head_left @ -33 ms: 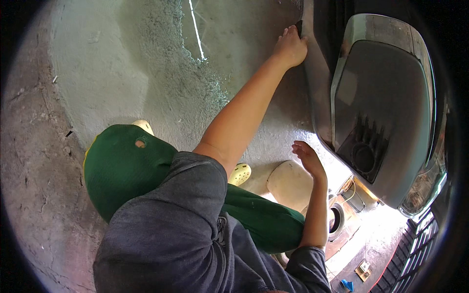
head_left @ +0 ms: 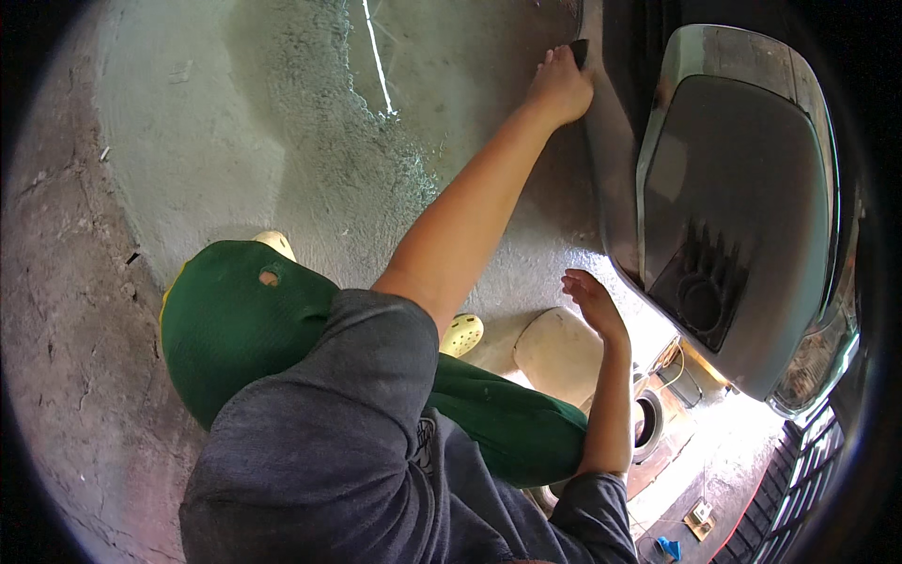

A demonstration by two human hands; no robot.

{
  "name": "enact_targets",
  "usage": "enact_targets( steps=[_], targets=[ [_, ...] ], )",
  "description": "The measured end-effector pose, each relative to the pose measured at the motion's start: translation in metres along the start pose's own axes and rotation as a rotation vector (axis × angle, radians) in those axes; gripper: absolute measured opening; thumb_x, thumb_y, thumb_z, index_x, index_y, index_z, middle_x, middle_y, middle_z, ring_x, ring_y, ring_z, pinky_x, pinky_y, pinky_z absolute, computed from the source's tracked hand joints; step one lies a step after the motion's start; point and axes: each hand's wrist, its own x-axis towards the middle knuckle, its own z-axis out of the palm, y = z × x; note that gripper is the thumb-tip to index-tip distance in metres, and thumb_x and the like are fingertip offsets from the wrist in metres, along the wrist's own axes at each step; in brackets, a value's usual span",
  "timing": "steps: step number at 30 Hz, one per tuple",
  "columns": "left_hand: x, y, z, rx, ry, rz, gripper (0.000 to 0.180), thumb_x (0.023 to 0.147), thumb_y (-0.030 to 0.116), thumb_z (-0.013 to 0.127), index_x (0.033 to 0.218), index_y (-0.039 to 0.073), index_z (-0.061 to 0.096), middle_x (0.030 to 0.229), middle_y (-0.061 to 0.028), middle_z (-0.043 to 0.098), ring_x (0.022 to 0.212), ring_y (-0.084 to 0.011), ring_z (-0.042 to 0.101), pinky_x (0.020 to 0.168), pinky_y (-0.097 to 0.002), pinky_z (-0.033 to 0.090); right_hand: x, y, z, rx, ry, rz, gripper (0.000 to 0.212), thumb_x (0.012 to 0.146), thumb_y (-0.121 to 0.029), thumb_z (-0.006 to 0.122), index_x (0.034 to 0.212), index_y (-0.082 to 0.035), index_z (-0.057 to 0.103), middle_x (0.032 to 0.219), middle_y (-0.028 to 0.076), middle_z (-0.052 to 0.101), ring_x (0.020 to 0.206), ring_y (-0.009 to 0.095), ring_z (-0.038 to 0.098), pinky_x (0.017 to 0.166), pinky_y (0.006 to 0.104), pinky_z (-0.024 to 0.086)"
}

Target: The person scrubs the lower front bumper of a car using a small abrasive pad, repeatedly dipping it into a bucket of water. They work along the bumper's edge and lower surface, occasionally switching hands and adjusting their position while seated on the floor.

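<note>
My left arm stretches out to the grey edge panel (head_left: 613, 155) of a vehicle. My left hand (head_left: 561, 89) is closed around a small black piece (head_left: 580, 53), which lies close against that panel. Most of the piece is hidden by my fingers, so its kind cannot be told. Beside the panel's lower corner, my right hand (head_left: 591, 303) hangs in the air with fingers stretched out and nothing in it. Right of both hands is the vehicle's grey bumper (head_left: 742, 179), with a dark round recess (head_left: 700, 301) low on it.
A glossy lamp (head_left: 816, 376) borders the bumper. Below my right hand are a pale rounded object (head_left: 556, 350), a tyre (head_left: 648, 425) and cables (head_left: 673, 368). My knees are bent in green trousers (head_left: 244, 310), above a yellow clog (head_left: 461, 336). Grey concrete floor (head_left: 207, 132) spreads left.
My left hand has shifted very slightly, and more of the black piece shows beside it. My right hand is nearly still.
</note>
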Motion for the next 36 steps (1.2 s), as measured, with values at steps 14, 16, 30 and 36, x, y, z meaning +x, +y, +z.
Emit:
enact_targets(
  steps=[14,16,30,36],
  targets=[
    [0.041,0.035,-0.032,-0.183,-0.064,0.041,0.069,0.103,0.032,0.057,0.149,-0.014,0.036,0.156,-0.0373,0.041,0.15,-0.0455,0.038,0.124,-0.0517,0.033,0.005,-0.026,0.0,0.09,0.016,-0.029,0.044,0.108,-0.03,0.056,0.144,-0.005,0.056,0.135,0.012,0.068,0.12,0.024,0.066,0.103,0.037,0.05],
    [0.041,0.032,-0.029,-0.157,-0.07,0.025,0.07,0.104,0.031,0.055,0.153,-0.013,0.032,0.16,-0.0354,0.036,0.154,-0.0426,0.032,0.126,-0.0533,0.028,0.006,-0.018,0.0,0.046,0.024,-0.069,0.038,0.106,-0.023,0.06,0.137,-0.002,0.062,0.133,0.015,0.069,0.123,0.025,0.065,0.105,0.0352,0.049],
    [-0.011,0.013,-0.003,-0.215,-0.057,0.021,0.07,0.106,0.034,0.05,0.156,-0.011,0.029,0.167,-0.0309,0.026,0.157,-0.0408,0.027,0.128,-0.0527,0.023,0.013,-0.009,0.004,0.039,-0.02,0.02,0.044,0.107,-0.032,0.058,0.142,-0.005,0.058,0.132,0.009,0.069,0.118,0.022,0.066,0.101,0.0362,0.049],
    [0.088,0.009,-0.022,-0.623,-0.243,-0.165,0.067,0.103,0.035,0.057,0.148,-0.012,0.044,0.145,-0.0338,0.056,0.139,-0.0471,0.051,0.117,-0.047,0.041,0.021,-0.042,0.001,0.121,-0.046,-0.025,0.044,0.107,-0.027,0.057,0.145,-0.007,0.055,0.134,0.009,0.067,0.119,0.021,0.066,0.101,0.0353,0.048]
  ],
)
